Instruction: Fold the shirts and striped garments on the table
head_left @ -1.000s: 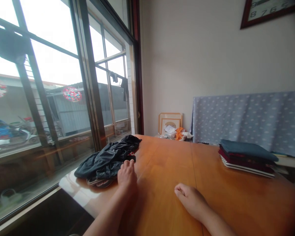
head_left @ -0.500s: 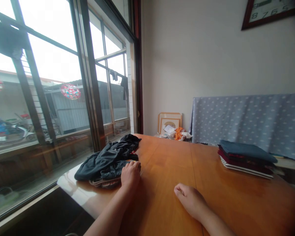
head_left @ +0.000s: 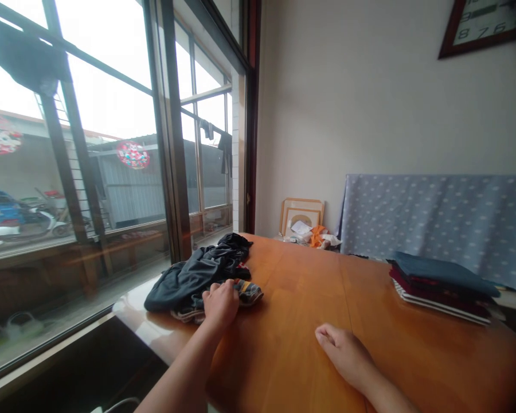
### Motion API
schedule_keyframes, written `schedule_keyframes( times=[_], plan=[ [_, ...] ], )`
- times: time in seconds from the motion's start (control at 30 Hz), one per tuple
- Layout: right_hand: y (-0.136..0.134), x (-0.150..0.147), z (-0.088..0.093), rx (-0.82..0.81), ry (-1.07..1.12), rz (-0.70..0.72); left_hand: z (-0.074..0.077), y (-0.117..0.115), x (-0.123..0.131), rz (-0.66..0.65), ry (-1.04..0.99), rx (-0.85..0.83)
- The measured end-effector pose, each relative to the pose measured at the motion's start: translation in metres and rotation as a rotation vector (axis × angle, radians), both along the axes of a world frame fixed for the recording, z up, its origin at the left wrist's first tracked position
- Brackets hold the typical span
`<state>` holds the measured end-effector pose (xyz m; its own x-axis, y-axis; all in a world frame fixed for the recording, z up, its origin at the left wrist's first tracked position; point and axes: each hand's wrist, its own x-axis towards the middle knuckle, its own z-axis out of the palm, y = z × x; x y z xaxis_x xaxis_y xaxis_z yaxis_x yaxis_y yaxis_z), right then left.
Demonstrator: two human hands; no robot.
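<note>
My left hand (head_left: 219, 304) grips a bunched, patterned piece of cloth (head_left: 249, 292) at the near edge of a rumpled dark grey-blue garment pile (head_left: 198, 275). The pile lies on a glossy orange-brown wooden table (head_left: 292, 287), close to the window. My right hand (head_left: 344, 353) rests on the bare wood to the right, fingers loosely curled, touching nothing but the tabletop. Part of the cloth is hidden under my left hand and the dark garment.
A stack of folded dark blue and maroon textiles on white-edged layers (head_left: 441, 287) sits at the table's right. A polka-dot blue cloth (head_left: 434, 215) hangs behind it. Picture frames and papers (head_left: 303, 221) stand at the far end. A window (head_left: 112, 115) runs along the left.
My left hand has closed on the patterned cloth, which now sticks out to the right of the dark pile. My right hand has barely moved, and the view has shifted slightly.
</note>
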<state>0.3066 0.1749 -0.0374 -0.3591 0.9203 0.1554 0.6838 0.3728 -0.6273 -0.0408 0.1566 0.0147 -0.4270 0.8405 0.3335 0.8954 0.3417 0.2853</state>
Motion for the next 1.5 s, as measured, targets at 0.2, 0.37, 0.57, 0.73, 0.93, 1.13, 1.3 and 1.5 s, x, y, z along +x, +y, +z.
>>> schedule_keyframes(
  times=[0.2, 0.37, 0.57, 0.73, 0.93, 1.13, 1.3, 1.5],
  plan=[
    [-0.008, -0.009, 0.002, 0.045, -0.112, -0.090, -0.018, -0.015, -0.028, 0.126, -0.011, 0.004],
    [-0.013, -0.019, 0.006, 0.081, -0.307, -0.151, -0.022, -0.018, -0.029, 0.131, -0.012, 0.009],
    [-0.012, -0.063, 0.029, 0.078, -0.413, -0.113, -0.001, -0.016, -0.042, -0.075, 0.044, 0.083],
    [-0.008, -0.156, 0.035, 0.144, -0.213, 0.054, 0.000, -0.005, -0.063, -0.184, 0.114, 0.110],
    [0.008, -0.250, 0.023, 0.175, -0.125, 0.156, -0.008, 0.010, -0.082, -0.222, 0.098, 0.018],
    [0.018, -0.239, 0.017, 0.177, -0.187, 0.113, -0.010, 0.013, -0.101, -0.177, 0.035, -0.097],
    [0.013, -0.191, 0.014, 0.194, -0.180, 0.159, -0.014, 0.021, -0.113, -0.133, 0.045, -0.106],
    [0.009, -0.128, 0.012, 0.166, -0.167, 0.093, -0.017, 0.030, -0.117, -0.109, 0.053, -0.120]
  ],
)
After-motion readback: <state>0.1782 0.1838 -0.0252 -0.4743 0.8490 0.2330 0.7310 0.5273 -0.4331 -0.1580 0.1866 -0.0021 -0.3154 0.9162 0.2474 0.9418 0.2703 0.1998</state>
